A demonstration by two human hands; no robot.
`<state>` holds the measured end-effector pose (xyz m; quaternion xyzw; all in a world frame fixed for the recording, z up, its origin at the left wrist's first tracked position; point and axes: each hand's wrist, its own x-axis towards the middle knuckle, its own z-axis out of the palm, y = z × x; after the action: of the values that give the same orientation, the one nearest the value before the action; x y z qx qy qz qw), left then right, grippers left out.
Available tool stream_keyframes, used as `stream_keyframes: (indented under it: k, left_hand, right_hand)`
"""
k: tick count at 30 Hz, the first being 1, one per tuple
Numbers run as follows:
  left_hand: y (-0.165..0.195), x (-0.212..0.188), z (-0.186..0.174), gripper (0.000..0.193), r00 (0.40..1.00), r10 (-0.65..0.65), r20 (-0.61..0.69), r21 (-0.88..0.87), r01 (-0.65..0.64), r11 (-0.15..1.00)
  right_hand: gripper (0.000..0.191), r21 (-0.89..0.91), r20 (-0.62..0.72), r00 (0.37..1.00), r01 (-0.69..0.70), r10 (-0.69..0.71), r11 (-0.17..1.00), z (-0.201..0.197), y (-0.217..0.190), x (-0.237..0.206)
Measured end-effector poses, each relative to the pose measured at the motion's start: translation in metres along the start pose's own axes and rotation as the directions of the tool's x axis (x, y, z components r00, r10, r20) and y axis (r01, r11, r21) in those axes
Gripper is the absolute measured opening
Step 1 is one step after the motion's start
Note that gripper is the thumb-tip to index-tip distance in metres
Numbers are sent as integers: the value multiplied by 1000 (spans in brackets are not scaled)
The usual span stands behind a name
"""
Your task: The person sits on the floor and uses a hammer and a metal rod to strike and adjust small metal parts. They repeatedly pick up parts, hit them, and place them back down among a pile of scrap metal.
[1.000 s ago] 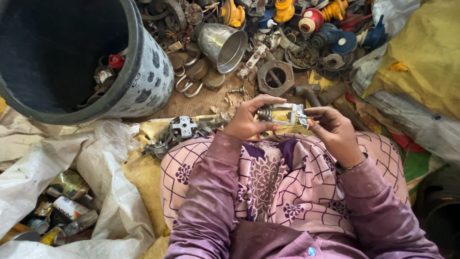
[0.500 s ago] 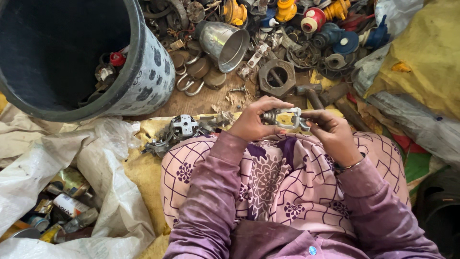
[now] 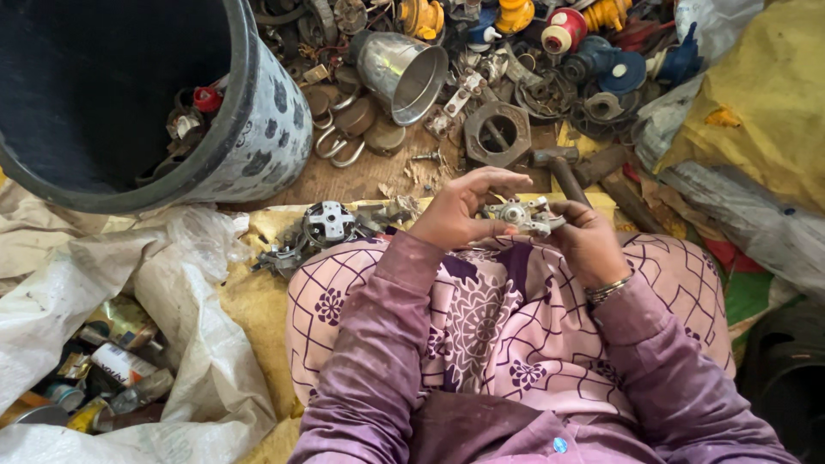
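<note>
A small grey metal part (image 3: 518,213) with a round hub and several arms is held over my lap, between both hands. My left hand (image 3: 464,209) grips its left side, fingers curled over the top. My right hand (image 3: 588,241), with a bangle at the wrist, holds its right end. A similar metal part (image 3: 329,222) with a round black body lies on the yellow cloth (image 3: 258,301) to the left of my knee, among other grey scrap pieces.
A large dark patterned bucket (image 3: 258,129) stands at upper left with scrap inside. Beyond my hands lie a steel funnel (image 3: 404,73), a hexagonal metal ring (image 3: 498,133), a hammer (image 3: 563,172), and coloured valves. White sacks (image 3: 103,283) with cans sit at left, a yellow bag (image 3: 765,103) at right.
The part has turned in my hands and both hands have shifted slightly toward my lap. My left fingers have lifted over the top of it.
</note>
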<state>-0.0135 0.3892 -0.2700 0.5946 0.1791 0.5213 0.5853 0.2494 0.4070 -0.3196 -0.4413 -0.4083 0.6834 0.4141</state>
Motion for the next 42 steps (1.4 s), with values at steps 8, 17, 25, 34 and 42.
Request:
stream_keyframes:
  k: [8,17,25,34,42]
  left_hand:
    - [4,2,2,72,995,-1,-98,-140,-13,990]
    - [-23,4,-5,58,920,-105,-378,-435,-77,897]
    - [-38,7,0,48,911,-198,-362,-280,96,955]
    - [-24,6,36,44,826,180,-535,697,310,647]
    - [-33,17,44,39,733,101,-672,495,344,798]
  right_hand:
    - [36,331,130,983,-169,132,928,22,19,-4]
    - [33,-332,-81,994,49,-80,942,67,-5,-18]
    - [55,-666,-11,832,408,-555,625,72,-52,-4]
    - [54,-763,1,844,348,-537,545,92,-22,24]
    - [44,-766,73,726,480,-683,428,94,-23,18]
